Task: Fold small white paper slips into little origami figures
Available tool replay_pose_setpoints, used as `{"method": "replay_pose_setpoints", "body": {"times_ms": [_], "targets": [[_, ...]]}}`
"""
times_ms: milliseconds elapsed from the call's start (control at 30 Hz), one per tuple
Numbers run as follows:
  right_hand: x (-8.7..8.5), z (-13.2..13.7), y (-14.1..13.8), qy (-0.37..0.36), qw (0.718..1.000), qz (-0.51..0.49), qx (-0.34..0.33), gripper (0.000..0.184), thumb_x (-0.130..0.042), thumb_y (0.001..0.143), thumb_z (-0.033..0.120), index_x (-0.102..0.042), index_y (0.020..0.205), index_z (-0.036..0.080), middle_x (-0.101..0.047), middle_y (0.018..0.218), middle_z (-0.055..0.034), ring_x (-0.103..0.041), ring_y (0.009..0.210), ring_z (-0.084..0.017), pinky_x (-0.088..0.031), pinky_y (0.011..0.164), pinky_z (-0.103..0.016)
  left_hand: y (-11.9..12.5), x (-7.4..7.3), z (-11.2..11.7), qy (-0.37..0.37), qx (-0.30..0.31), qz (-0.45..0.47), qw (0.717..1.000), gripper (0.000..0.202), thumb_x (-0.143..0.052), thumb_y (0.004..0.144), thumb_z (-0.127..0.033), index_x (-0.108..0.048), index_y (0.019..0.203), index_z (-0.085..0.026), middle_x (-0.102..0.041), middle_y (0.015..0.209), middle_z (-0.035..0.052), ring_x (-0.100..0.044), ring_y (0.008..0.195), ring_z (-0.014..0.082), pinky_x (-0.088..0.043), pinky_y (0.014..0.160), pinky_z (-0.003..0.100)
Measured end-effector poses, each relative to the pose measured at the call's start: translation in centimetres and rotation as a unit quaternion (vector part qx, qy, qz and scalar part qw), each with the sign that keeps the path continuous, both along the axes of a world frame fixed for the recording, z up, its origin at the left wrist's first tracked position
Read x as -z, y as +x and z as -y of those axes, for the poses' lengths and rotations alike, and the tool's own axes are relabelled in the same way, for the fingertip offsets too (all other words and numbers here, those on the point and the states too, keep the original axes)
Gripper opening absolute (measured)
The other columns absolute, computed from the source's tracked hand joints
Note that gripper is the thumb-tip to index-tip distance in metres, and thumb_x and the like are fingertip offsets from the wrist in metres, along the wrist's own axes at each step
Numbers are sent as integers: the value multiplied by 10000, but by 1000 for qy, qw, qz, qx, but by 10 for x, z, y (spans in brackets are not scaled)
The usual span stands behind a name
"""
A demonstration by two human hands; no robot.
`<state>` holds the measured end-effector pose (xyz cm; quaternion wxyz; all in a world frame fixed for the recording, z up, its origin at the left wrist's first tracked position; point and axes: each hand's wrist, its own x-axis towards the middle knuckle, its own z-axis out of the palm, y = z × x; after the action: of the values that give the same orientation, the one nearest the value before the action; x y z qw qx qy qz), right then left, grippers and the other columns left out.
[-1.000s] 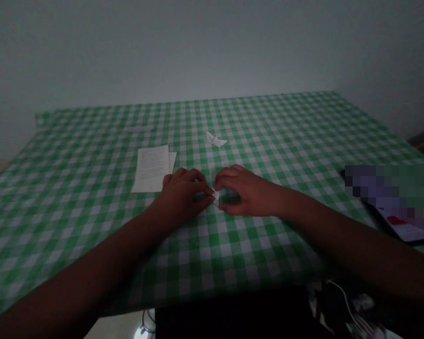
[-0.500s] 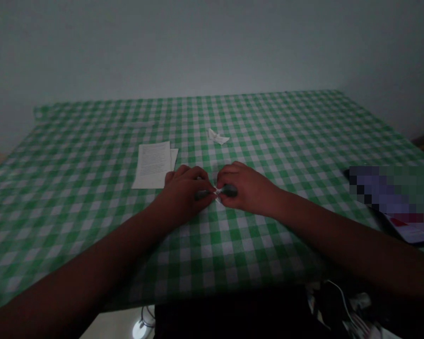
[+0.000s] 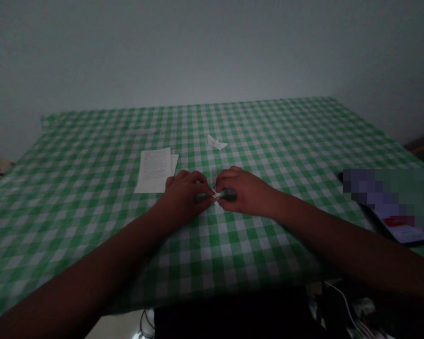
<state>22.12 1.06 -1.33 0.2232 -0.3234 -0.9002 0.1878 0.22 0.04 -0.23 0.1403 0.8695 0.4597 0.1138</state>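
Observation:
My left hand (image 3: 183, 195) and my right hand (image 3: 245, 192) meet at the middle of a table covered with a green and white checked cloth (image 3: 92, 221). Both hands pinch a small folded piece of white paper (image 3: 216, 195) between thumbs and fingertips, low over the cloth. Most of the paper is hidden by the fingers. A little farther back lies a small folded white paper shape (image 3: 216, 142). To the left of my left hand lie flat white sheets of paper (image 3: 155, 169) with faint print.
A phone or tablet (image 3: 399, 226) lies at the table's right edge, partly blurred out. A plain pale wall stands behind the table. Cables and dark objects show below the near edge at the lower right.
The hands have stayed together on the small paper, with only slight finger shifts. The view has tilted a little, so the table sits slightly lower in the picture.

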Motion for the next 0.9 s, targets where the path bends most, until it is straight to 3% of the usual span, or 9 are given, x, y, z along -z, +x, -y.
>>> {"method": "replay_pose_setpoints", "body": {"times_ms": [133, 367, 533, 900], "targets": [[2, -2, -3, 0, 1000, 0, 9, 9, -636, 843, 190, -643, 843, 196, -664, 926, -35, -588, 894, -181, -439, 895, -354, 0, 0, 0, 4, 2, -3, 1000, 141, -676, 862, -377, -746, 973, -327, -649, 1124, 10, -507, 1034, 243, -326, 832, 404], [7, -8, -3, 5, 999, -27, 45, 84, -591, 834, 143, -656, 864, 188, -646, 901, -45, -579, 899, -189, -452, 865, -357, 3, -6, 1, -7, 5, -5, 1000, 137, -662, 869, -354, -736, 976, -310, -653, 1118, 13, -517, 1041, 250, -334, 845, 410], [6, -7, 1, 20, 999, -31, 32, 162, -549, 855, 128, -661, 956, 186, -647, 983, -69, -579, 965, -204, -438, 922, -401, 1, -9, 0, -19, 59, 18, 998, 196, -609, 885, -236, -714, 1040, -294, -668, 1153, 14, -552, 1088, 242, -335, 882, 425], [8, 4, -7, 17, 993, 4, 119, 138, -655, 797, 257, -595, 902, 189, -606, 938, -64, -542, 935, -223, -438, 850, -367, -1, -3, 0, 6, 82, 24, 996, 163, -605, 868, -207, -723, 961, -270, -689, 1159, 11, -572, 1120, 232, -316, 912, 426]]}}
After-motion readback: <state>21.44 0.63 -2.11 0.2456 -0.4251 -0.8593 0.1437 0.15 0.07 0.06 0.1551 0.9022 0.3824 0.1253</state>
